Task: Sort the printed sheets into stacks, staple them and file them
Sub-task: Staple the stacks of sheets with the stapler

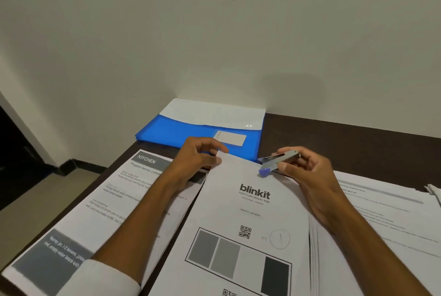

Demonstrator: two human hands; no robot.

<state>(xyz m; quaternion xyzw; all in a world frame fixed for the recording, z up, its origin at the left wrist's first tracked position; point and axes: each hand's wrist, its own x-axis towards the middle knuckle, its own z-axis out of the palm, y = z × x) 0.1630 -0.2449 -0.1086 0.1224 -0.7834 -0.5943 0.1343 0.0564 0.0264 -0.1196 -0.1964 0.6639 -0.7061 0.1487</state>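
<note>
Two hands meet at the blinkit stack's far edge: left hand pinches its corner, right hand grips the stapler (nose pointing left toward that corner).

Dark brown table against a plain wall; floor, perhaps tiled.

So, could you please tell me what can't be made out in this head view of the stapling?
- Stapler: its rear is covered by the right hand; whether a staple is already in the blinkit sheet is not visible.
- KITCHEN sheet: the left forearm crosses it and the body text is blurred.
- Right-hand stack: cut off by the frame edge, text too faint.
- Blue folder: label too small to read.
</note>
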